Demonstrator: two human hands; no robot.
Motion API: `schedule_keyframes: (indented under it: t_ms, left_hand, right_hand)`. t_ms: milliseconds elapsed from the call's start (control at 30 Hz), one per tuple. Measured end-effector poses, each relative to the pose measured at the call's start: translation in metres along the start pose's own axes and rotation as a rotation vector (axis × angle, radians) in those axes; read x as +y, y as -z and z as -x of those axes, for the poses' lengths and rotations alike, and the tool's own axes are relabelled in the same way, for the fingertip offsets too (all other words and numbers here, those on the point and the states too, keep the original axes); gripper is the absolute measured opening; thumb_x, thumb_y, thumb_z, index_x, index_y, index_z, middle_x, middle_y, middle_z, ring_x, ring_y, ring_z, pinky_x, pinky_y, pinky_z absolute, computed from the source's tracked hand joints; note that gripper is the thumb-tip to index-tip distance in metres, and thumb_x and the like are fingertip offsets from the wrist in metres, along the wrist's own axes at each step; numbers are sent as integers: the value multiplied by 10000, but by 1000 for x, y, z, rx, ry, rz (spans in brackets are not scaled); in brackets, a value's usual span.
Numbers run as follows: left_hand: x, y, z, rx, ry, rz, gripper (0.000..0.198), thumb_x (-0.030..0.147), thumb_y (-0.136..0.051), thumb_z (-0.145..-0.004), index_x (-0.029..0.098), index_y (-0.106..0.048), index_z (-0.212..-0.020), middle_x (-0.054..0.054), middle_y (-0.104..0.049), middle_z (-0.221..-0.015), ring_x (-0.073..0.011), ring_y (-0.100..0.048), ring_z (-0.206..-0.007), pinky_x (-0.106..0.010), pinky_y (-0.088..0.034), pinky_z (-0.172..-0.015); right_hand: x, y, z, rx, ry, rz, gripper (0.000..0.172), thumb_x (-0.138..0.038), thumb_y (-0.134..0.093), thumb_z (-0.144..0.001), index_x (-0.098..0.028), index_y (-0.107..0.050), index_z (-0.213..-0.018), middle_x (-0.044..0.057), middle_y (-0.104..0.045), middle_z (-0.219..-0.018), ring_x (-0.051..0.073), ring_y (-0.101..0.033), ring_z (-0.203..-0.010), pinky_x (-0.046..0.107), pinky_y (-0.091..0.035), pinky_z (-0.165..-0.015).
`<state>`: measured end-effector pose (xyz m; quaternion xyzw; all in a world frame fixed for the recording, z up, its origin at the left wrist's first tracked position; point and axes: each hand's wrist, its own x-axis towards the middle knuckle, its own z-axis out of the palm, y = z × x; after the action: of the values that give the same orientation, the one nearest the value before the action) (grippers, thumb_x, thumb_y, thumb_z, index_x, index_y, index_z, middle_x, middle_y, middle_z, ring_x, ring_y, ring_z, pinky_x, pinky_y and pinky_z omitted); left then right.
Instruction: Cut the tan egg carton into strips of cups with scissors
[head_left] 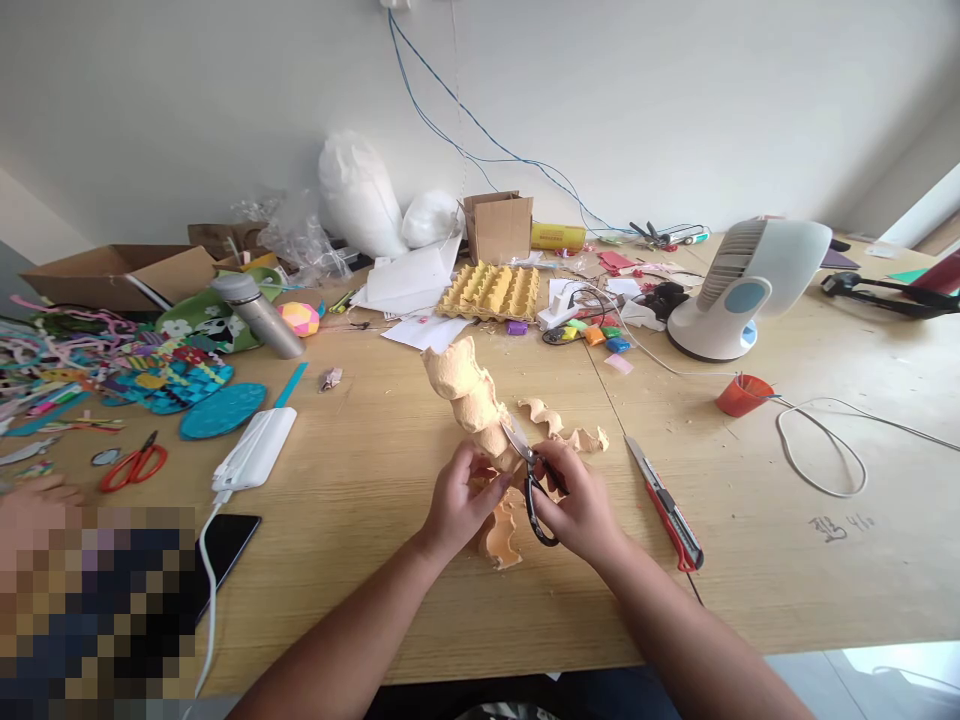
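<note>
1. At the near middle of the wooden table [337, 610]: one pale egg-carton strip [472, 405], its far end leaning to the left, between my two hands.
2. My left hand [463, 495]: fingers closed around the strip's near end, probably to steady it while leaving the rounded cups clear of the blades.
3. My right hand [583, 500]: gripping black-handled scissors [529, 456] by the loops, blades pointing away from me along the strip's right edge, presumably to follow that line. Whether they bite in, I cannot tell.
4. Curled scraps [541, 413], two, lying just right of the strip; their wavy edges suggest trimmings laid aside.
5. Carton piece [501, 542], one, on the table below my hands, partly hidden by them.
6. Utility knife [664, 505], red and grey, beside my right forearm, perhaps for easy reach.
7. Yellow egg tray [491, 290], one, farther back, seemingly set out of the way.
8. White fan [757, 285], at back right; orange cup [742, 396] in front of it.
9. Another person's hand [37, 508], at the left edge, near red-handled scissors [135, 467]; its grip I cannot tell.
</note>
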<state>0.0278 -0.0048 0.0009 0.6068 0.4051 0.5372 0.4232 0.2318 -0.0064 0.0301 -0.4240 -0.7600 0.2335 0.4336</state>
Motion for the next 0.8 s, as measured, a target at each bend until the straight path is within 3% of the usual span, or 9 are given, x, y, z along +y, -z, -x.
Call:
schedule_keyframes:
  t_ms: [800]
  left_hand:
    - [-1, 1, 3, 93, -72, -239, 322, 375, -797, -896, 228, -642, -1137, -69, -803, -1011, -211, -760, -856, -308, -606, -783]
  right_hand:
    - [-2, 0, 1, -18, -94, 47, 242, -284, -674, -907, -243, -620, -1138, -37, -630, -693, 145, -565, -588, 239, -386, -577]
